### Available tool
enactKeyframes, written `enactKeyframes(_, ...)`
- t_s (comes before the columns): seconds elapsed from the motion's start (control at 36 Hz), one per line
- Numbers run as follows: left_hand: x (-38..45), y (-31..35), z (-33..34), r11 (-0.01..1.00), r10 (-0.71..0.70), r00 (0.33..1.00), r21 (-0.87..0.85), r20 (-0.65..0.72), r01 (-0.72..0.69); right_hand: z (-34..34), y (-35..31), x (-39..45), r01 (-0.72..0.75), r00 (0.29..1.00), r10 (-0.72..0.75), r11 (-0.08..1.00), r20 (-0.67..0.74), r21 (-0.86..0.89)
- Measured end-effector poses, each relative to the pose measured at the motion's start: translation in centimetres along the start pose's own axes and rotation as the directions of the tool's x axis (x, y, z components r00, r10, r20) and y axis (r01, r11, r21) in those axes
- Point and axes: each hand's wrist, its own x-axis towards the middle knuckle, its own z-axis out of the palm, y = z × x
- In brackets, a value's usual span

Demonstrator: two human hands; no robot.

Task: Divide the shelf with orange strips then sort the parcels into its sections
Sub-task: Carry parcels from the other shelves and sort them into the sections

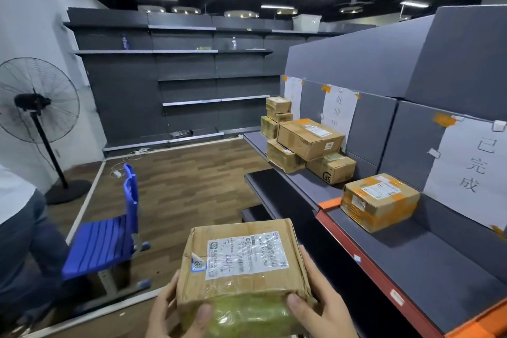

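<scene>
Cardboard parcel (241,263): held in front of the shelf (428,261), off its surface.
Left hand (175,310): grips the parcel's left near corner.
Right hand (318,299): grips its right side.
Orange strip (329,203): across the shelf, beside a taped box (380,200).

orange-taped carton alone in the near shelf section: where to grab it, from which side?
Likely by its two short end faces, coming from the open aisle side. The orange-taped cardboard carton lies flat on the grey shelf close to the back panel, so rear access looks poor. Both ends look clear. Both hands now hold the brown labelled parcel.
</scene>
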Motion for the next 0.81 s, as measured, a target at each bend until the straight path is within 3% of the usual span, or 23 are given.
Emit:
enactKeyframes(0.28, 10.7, -1.6, 7.4, 0.989, 0.147, 0.984, 0.045, -0.101, -0.143, -1.6, 2.5, 12.3, -0.007, 0.999, 0.009, 0.999, -0.036, 0.05)
enactKeyframes(0.42, 17.0, -2.3, 10.9, 0.991, 0.133, 0.989, 0.006, -0.059, -0.133, -2.8, 3.6, 19.4, 0.017, 0.999, -0.015, 0.999, -0.042, 0.044)
enactKeyframes(0.56, 21.9, -3.6, 13.2, 0.984, 0.15, 0.983, -0.079, -0.105, -0.159, -3.0, 4.8, 25.0, 0.034, 0.999, -0.032, 0.998, -0.038, 0.058)
enactKeyframes(0.81, 29.4, -7.6, 13.6, 0.993, 0.117, 0.981, 0.03, -0.155, -0.114, -1.2, 6.5, 32.7, 0.034, 0.999, -0.033, 0.998, -0.026, 0.06)
